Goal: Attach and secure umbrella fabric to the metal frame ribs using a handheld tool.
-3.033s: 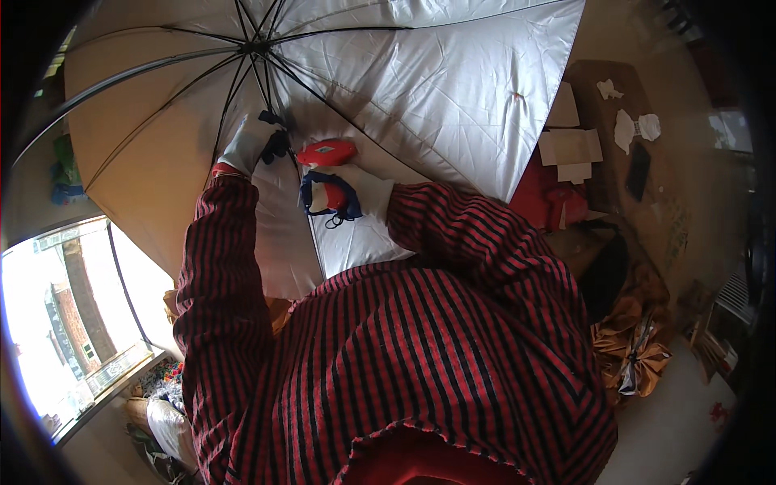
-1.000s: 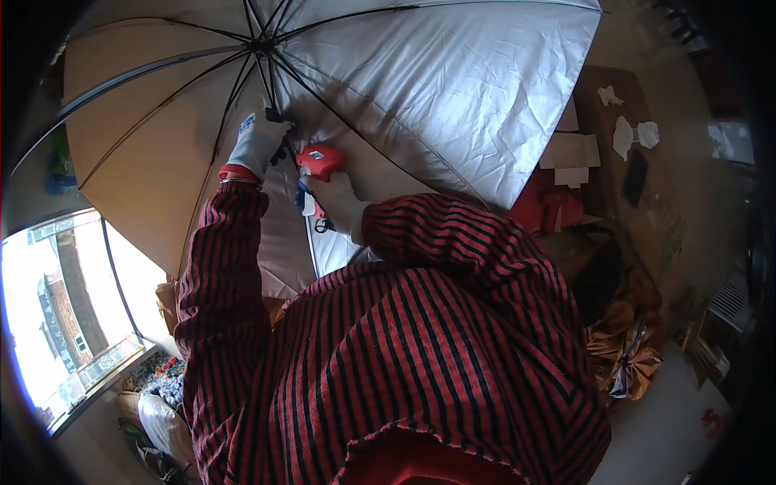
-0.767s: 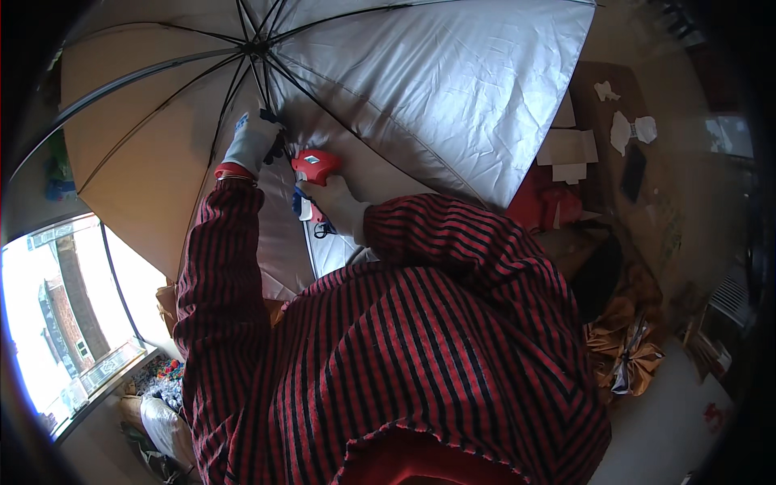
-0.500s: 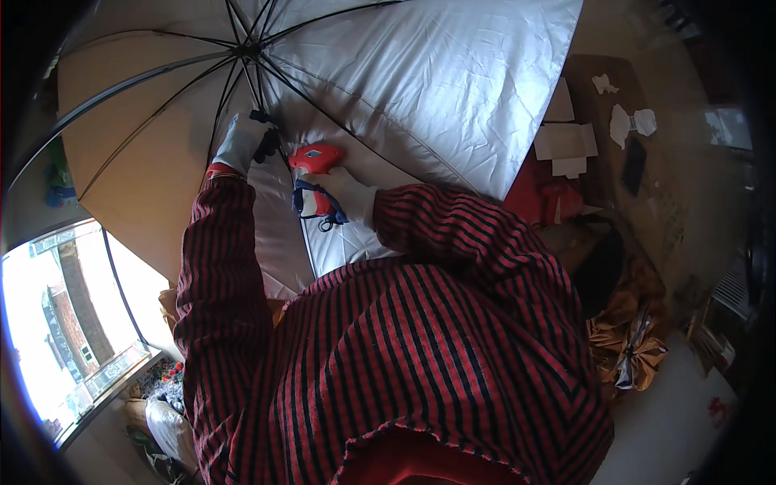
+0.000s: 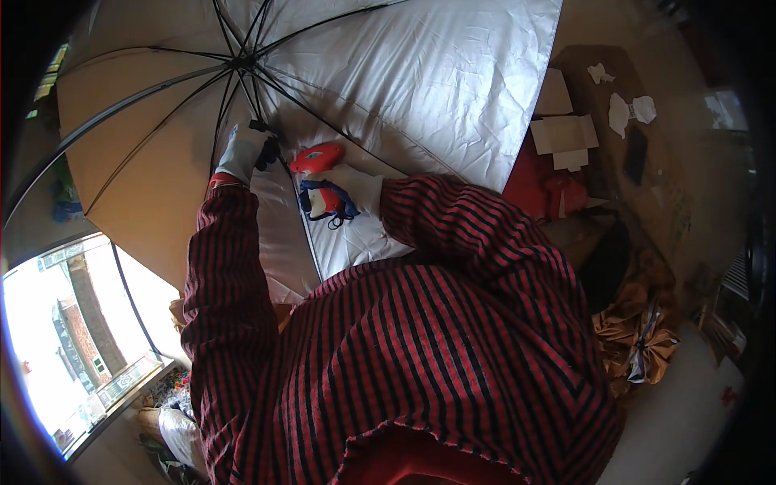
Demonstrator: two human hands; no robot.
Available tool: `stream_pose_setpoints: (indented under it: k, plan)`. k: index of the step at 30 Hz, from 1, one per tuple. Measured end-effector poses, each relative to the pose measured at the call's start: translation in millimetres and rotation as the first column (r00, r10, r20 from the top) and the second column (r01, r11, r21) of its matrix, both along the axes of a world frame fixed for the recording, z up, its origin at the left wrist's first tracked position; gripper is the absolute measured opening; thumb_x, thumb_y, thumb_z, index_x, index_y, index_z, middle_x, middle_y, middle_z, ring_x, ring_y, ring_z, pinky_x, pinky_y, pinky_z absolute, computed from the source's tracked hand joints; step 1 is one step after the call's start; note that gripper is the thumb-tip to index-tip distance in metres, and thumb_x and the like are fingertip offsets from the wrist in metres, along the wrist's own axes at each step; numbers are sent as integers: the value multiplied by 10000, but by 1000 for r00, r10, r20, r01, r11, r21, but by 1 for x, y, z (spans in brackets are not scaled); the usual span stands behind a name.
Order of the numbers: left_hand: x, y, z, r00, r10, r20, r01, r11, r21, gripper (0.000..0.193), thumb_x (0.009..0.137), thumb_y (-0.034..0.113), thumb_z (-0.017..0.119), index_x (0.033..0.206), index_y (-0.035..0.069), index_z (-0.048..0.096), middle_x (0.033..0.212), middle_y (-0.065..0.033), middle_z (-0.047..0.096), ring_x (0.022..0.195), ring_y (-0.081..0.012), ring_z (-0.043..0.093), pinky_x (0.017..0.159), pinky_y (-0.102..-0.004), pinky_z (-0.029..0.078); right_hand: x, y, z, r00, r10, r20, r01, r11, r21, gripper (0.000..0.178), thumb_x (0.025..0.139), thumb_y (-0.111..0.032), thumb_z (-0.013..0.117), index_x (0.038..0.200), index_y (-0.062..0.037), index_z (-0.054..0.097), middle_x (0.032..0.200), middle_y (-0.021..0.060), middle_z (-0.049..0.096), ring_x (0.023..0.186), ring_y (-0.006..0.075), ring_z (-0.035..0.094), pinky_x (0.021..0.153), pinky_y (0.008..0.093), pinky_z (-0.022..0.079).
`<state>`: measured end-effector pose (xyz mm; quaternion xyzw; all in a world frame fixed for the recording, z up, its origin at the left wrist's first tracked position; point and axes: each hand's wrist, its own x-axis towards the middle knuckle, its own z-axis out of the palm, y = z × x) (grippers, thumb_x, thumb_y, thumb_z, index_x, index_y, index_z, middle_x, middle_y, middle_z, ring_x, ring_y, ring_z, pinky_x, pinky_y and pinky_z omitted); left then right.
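Observation:
An open umbrella [image 5: 420,89] with a silvery inner side fills the upper view, its thin dark ribs meeting at a black hub [image 5: 242,63]. Below the hub my left hand [image 5: 242,153], in a pale glove, is closed around a black part [image 5: 267,152] on the umbrella's shaft. My right hand [image 5: 362,187], also gloved, grips a red tool [image 5: 318,158] with a rounded head, just right of the left hand. A blue, white and red piece with a dark loop hangs at that hand; I cannot tell its kind. The right fingertips are partly hidden.
A bright window [image 5: 81,323] lies at the lower left. To the right are an unfolded white carton [image 5: 566,141], a dark phone-like slab [image 5: 636,158], scraps of white paper [image 5: 630,113] and a crumpled orange-brown bundle [image 5: 638,347].
The umbrella's hub and canopy have shifted slightly left and down in view. Both hands sit slightly lower, the right also a little to the right, keeping their holds.

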<state>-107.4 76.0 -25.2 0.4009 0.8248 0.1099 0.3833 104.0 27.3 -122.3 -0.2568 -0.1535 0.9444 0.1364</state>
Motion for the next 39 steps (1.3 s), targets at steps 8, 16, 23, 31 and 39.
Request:
stream_pose_setpoints:
  k: [8, 16, 23, 31, 39]
  plan:
    - [-3, -8, 14, 964, -225, 144, 208, 971, 120, 148, 866, 128, 584, 764, 35, 635, 609, -70, 624, 437, -139, 563, 371, -274, 403, 1, 17, -23, 818, 221, -532, -35, 940, 338, 182, 921, -155, 567, 1052, -29, 576, 968, 104, 662, 894, 221, 654, 795, 358, 542]
    - [-2, -9, 7, 895, -438, -86, 447, 881, 155, 161, 881, 121, 526, 867, 28, 657, 599, -38, 614, 462, -116, 557, 400, -248, 387, -16, 8, -9, 989, 99, -111, -104, 994, -43, 170, 877, -171, 629, 1007, -70, 590, 881, 67, 636, 785, 209, 620, 677, 365, 505]
    - [-30, 4, 20, 580, -218, -785, 515, 845, 146, 271, 875, 215, 470, 871, 17, 655, 731, -202, 661, 635, -318, 670, 566, -416, 533, -12, 14, 27, 968, -41, -248, 5, 990, -143, 160, 879, -171, 656, 981, -56, 607, 808, 73, 645, 671, 198, 636, 619, 323, 537]
    - [-86, 14, 74, 477, -279, -834, 308, 941, -138, 402, 861, 287, 531, 1207, 87, 576, 1082, -208, 640, 1005, -369, 621, 816, -472, 510, 0, 44, 69, 970, -244, 20, 171, 733, 658, 201, 834, -131, 671, 965, 11, 613, 796, 39, 629, 669, 96, 597, 605, 276, 494]
    - [32, -44, 20, 775, 16, -631, 165, 960, 227, 517, 787, 448, 664, 1109, 55, 567, 955, -176, 660, 927, -366, 632, 778, -446, 495, 13, 23, 47, 915, -277, 293, 79, 835, 544, 219, 837, -192, 681, 956, -18, 619, 743, 22, 604, 579, 100, 549, 517, 275, 456]
